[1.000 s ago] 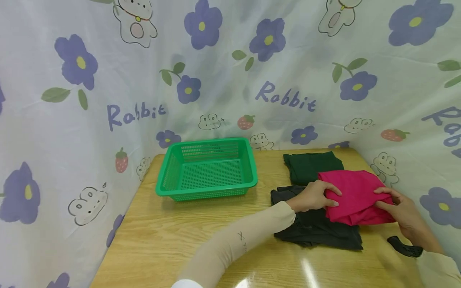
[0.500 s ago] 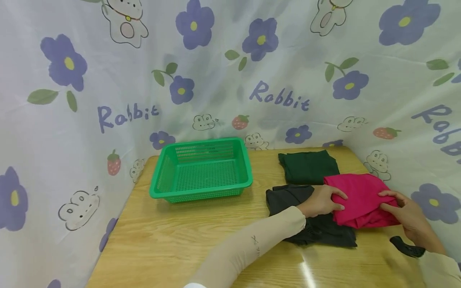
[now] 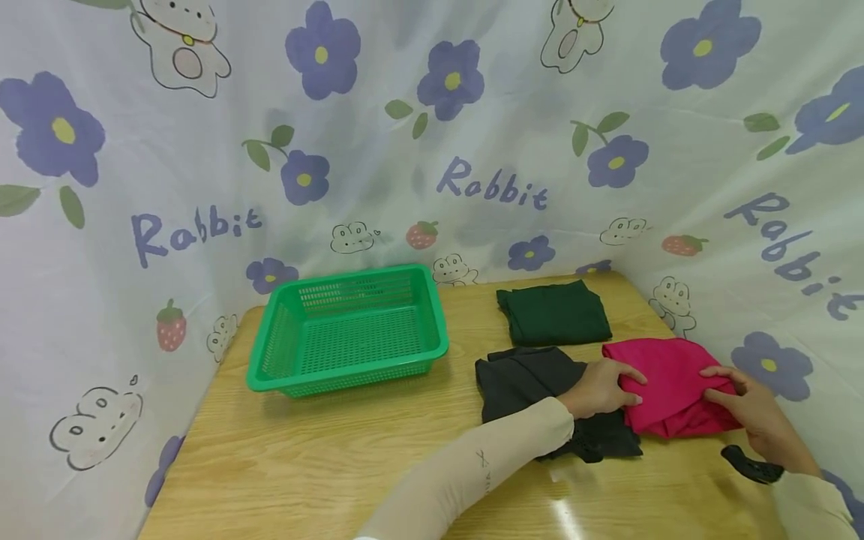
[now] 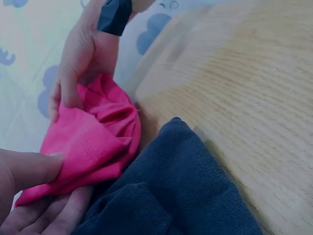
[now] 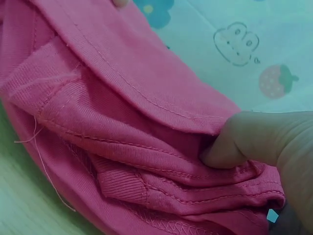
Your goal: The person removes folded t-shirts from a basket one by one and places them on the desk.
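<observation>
A folded bright pink garment (image 3: 664, 379) lies at the right of the table, and both hands hold it. My left hand (image 3: 599, 388) pinches its left edge, thumb on top and fingers underneath, as the left wrist view shows. At the opposite edge my right hand (image 3: 757, 409) grips the folded layers, its thumb (image 5: 227, 147) pushed in between them. Seams, a ribbed strip and a loose thread show on the garment in the right wrist view. Under my left forearm and hand lies a dark grey garment (image 3: 516, 382), partly hidden and close against the pink one.
A folded dark green garment (image 3: 555, 313) lies behind, near the table's back edge. At the back left stands a green plastic basket (image 3: 354, 373) with nothing in it. A patterned curtain (image 3: 378, 150) surrounds the wooden table (image 3: 297, 465) at the back and sides.
The head view has turned to the right, so everything shifts left in it. Both hands keep hold of the pink garment, which now sits a little lower and farther from the green one.
</observation>
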Demonstrator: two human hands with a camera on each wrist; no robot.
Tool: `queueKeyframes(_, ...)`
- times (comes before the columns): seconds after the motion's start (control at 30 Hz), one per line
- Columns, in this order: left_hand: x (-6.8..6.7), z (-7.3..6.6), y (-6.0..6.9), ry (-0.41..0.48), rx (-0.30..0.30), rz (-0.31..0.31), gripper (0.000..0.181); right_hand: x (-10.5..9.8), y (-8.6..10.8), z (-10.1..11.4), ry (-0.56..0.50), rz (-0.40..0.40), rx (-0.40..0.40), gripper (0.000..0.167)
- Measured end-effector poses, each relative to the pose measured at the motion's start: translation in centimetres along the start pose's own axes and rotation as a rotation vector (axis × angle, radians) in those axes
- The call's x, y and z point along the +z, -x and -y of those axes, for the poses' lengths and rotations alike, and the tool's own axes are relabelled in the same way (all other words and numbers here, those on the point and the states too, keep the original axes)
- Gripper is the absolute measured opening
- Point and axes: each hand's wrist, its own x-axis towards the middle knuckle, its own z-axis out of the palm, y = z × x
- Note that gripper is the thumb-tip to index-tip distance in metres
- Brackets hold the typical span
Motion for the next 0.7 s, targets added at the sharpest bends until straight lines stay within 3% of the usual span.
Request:
queueKeyframes(0.4, 0.6, 0.9, -0.9, -0.025, -0.006, 0.016, 0.031, 0.2, -1.0, -0.9, 0.105, -0.009, -0.037, 0.036)
queueKeyframes(0.7, 0.2, 1.4, -1.0, -0.061, -0.021, 0.019, 0.033, 0.8, -1.7, -0.8, 0.083, -0.007, -0.017, 0.029)
